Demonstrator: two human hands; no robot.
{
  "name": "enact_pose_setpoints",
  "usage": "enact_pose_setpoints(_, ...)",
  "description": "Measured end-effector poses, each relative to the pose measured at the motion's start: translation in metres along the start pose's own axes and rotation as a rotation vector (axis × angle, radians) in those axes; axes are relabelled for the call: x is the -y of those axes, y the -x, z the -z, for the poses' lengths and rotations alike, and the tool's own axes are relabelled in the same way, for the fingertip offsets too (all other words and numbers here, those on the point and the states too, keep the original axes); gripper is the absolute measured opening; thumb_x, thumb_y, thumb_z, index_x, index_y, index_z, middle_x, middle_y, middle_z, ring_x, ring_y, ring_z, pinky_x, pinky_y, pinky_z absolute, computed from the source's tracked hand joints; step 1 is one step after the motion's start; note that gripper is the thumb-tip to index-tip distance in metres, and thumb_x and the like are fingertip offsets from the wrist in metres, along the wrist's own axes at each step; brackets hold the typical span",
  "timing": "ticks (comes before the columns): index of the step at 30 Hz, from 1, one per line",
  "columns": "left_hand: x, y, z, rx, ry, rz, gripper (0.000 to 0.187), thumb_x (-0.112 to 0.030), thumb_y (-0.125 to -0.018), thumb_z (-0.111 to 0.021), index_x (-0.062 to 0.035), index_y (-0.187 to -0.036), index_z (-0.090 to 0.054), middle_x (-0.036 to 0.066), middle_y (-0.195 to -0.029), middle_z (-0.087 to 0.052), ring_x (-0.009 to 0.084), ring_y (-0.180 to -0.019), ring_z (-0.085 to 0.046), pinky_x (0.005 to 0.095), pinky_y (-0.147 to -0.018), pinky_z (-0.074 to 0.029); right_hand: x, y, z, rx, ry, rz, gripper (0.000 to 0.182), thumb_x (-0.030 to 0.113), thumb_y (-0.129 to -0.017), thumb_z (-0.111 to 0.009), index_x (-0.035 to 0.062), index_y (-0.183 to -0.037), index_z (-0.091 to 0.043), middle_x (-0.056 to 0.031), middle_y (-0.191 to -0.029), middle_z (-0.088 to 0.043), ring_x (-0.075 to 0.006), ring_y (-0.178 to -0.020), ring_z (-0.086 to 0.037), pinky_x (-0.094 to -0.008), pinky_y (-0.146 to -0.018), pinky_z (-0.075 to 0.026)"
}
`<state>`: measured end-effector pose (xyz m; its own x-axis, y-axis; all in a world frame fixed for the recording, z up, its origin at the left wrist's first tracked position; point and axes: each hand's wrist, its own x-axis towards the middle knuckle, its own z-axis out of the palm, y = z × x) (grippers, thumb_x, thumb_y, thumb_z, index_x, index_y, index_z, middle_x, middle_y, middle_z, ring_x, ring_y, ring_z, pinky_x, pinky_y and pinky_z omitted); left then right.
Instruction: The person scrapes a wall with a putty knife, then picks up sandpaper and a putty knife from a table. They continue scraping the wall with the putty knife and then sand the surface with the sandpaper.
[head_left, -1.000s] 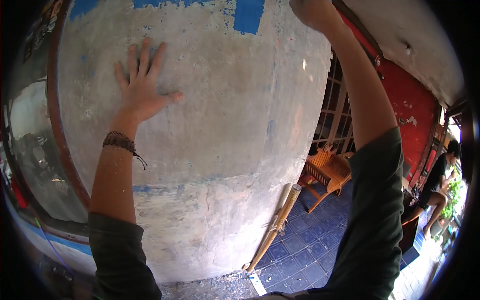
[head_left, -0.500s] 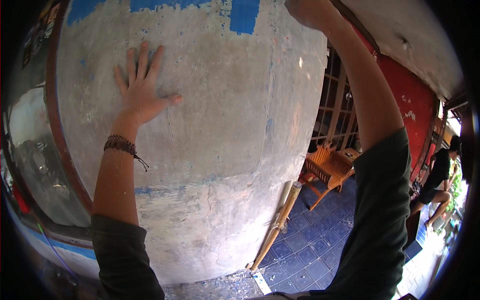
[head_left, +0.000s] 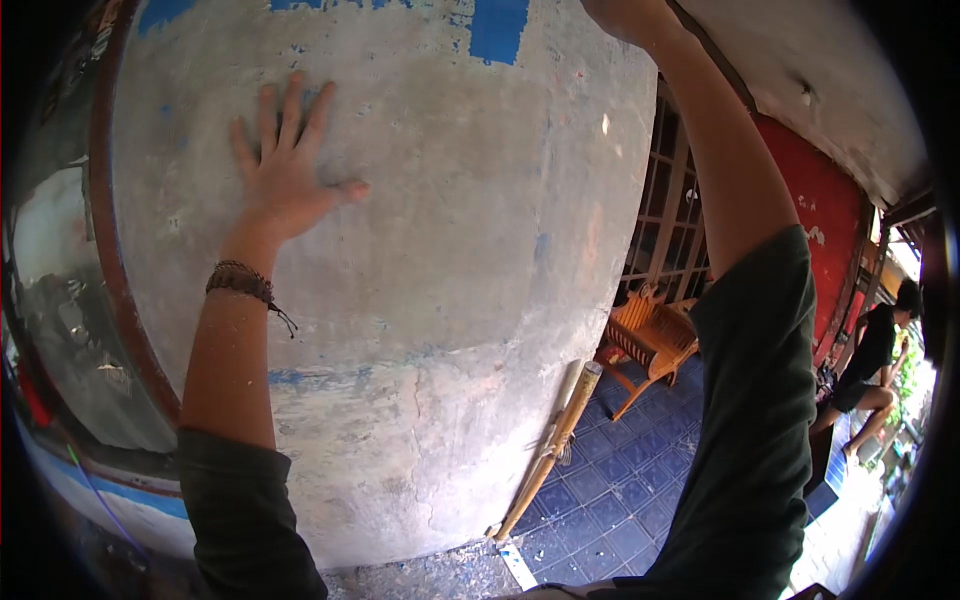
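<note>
My left hand (head_left: 290, 185) lies flat with spread fingers against a grey, worn wall (head_left: 430, 230). A dark braided bracelet (head_left: 240, 281) is on that wrist. High up by the wall's right edge is my right hand (head_left: 630, 18), cut off by the top of the view. Its visible part looks curled closed, and whatever it may hold is out of sight. Blue paint patches (head_left: 498, 30) with ragged edges remain on the wall's upper part, left of my right hand. Lower down, the wall turns whiter and flaky.
Bamboo poles (head_left: 552, 450) lean at the wall's corner. Beyond are a wooden chair (head_left: 650, 338), blue floor tiles (head_left: 610, 490) and a red wall (head_left: 810, 190). A person (head_left: 870, 365) in dark clothes is at far right. A brown-framed window (head_left: 70, 300) borders the wall's left side.
The view has shifted slightly, so the wall's upper part sits a little higher in it. My right hand appears slightly farther right and higher; my left hand stays on the wall.
</note>
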<state>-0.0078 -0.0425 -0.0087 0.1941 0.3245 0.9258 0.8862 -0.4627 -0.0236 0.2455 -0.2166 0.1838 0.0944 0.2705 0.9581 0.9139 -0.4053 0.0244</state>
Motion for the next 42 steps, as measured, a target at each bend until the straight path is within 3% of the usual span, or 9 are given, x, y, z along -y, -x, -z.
enact_pose_setpoints(14, -0.001, -0.001, 0.000, -0.005, 0.025, -0.006, 0.116, -0.054, -0.063, -0.080, -0.0291, -0.153, -0.011, 0.002, -0.161, 0.004, 0.0265, -0.147, 0.011, 0.0566, -0.114, 0.010, -0.025, -0.029, -0.018, 0.097, 0.724, 0.477, 0.039, 0.024, -0.091, -0.043, -0.0062, -0.097, -0.067, -0.0271, -0.107, -0.064, -0.0409, -0.101, -0.063, -0.0489, -0.087, -0.050)
enact_pose_setpoints(21, -0.001, -0.001, -0.002, 0.007, -0.008, -0.013, 0.111, -0.059, -0.067, -0.075, -0.0298, -0.153, -0.011, 0.002, -0.161, 0.002, 0.0260, -0.147, 0.011, 0.0568, -0.114, 0.010, -0.010, -0.037, -0.006, -0.052, 0.240, 0.162, 0.031, 0.014, -0.089, -0.044, -0.0043, -0.092, -0.069, -0.0251, -0.108, -0.065, -0.0386, -0.101, -0.064, -0.0478, -0.082, -0.052)
enact_pose_setpoints(24, -0.001, 0.001, 0.000, 0.008, -0.004, -0.006, 0.111, -0.059, -0.067, -0.075, -0.0297, -0.153, -0.011, 0.002, -0.161, 0.002, 0.0260, -0.147, 0.010, 0.0569, -0.114, 0.010, -0.016, -0.041, -0.004, 0.194, 0.897, 0.582, 0.028, 0.014, -0.087, -0.048, -0.0024, -0.091, -0.070, -0.0247, -0.103, -0.067, -0.0382, -0.098, -0.065, -0.0478, -0.084, -0.051)
enact_pose_setpoints(27, 0.000, 0.000, -0.002, -0.001, 0.001, -0.016, 0.111, -0.059, -0.067, -0.075, -0.0297, -0.153, -0.011, 0.002, -0.161, 0.001, 0.0261, -0.147, 0.010, 0.0571, -0.114, 0.010, -0.033, -0.068, -0.020, -0.015, 0.674, 0.518, 0.022, 0.014, -0.082, -0.053, 0.0001, -0.082, -0.069, -0.0211, -0.087, -0.069, -0.0352, -0.082, -0.068, -0.0479, -0.080, -0.052)
enact_pose_setpoints(32, -0.006, 0.000, 0.006, 0.038, 0.000, 0.007, 0.110, -0.058, -0.068, -0.074, -0.0297, -0.153, -0.011, 0.002, -0.161, 0.003, 0.0266, -0.147, 0.011, 0.0575, -0.114, 0.010, -0.055, -0.038, -0.024, -0.367, 1.044, 0.848, 0.021, 0.014, -0.081, -0.053, 0.0002, -0.076, -0.068, -0.0216, -0.080, -0.068, -0.0333, -0.079, -0.069, -0.0508, -0.078, -0.052)
enact_pose_setpoints(33, -0.008, 0.001, 0.010, 0.078, -0.036, 0.029, 0.110, -0.058, -0.068, -0.074, -0.0298, -0.153, -0.010, 0.002, -0.161, 0.004, 0.0267, -0.147, 0.011, 0.0575, -0.114, 0.010, -0.041, -0.030, -0.048, -0.579, 0.352, 0.406, 0.022, 0.013, -0.082, -0.052, -0.0008, -0.076, -0.069, -0.0233, -0.084, -0.068, -0.0348, -0.083, -0.069, -0.0512, -0.074, -0.053)
enact_pose_setpoints(34, -0.009, -0.001, 0.014, 0.117, -0.076, 0.050, 0.110, -0.058, -0.068, -0.074, -0.0299, -0.153, -0.010, 0.002, -0.161, 0.005, 0.0268, -0.147, 0.012, 0.0574, -0.114, 0.010, -0.036, -0.045, -0.041, -0.594, 0.350, 0.412, 0.022, 0.013, -0.082, -0.052, -0.0008, -0.076, -0.069, -0.0233, -0.084, -0.068, -0.0348, -0.083, -0.069, -0.0512, -0.074, -0.053)
enact_pose_setpoints(36, -0.006, 0.001, 0.008, 0.086, -0.038, 0.024, 0.112, -0.055, -0.067, -0.076, -0.0286, -0.153, -0.010, 0.003, -0.161, 0.005, 0.0278, -0.147, 0.011, 0.0581, -0.114, 0.010, -0.029, -0.069, -0.023, 0.001, 0.771, 0.556, 0.023, 0.012, -0.083, -0.051, -0.0017, -0.077, -0.069, -0.0230, -0.088, -0.069, -0.0368, -0.085, -0.068, -0.0495, -0.073, -0.054)
enact_pose_setpoints(42, 0.000, 0.000, 0.004, 0.021, 0.044, -0.023, 0.115, -0.051, -0.065, -0.079, -0.0271, -0.153, -0.011, 0.004, -0.161, 0.004, 0.0287, -0.147, 0.010, 0.0593, -0.113, 0.009, -0.031, -0.050, -0.013, 0.003, 0.757, 0.581, 0.023, 0.012, -0.083, -0.051, 0.0000, -0.079, -0.070, -0.0209, -0.088, -0.069, -0.0377, -0.083, -0.068, -0.0461, -0.069, -0.055)
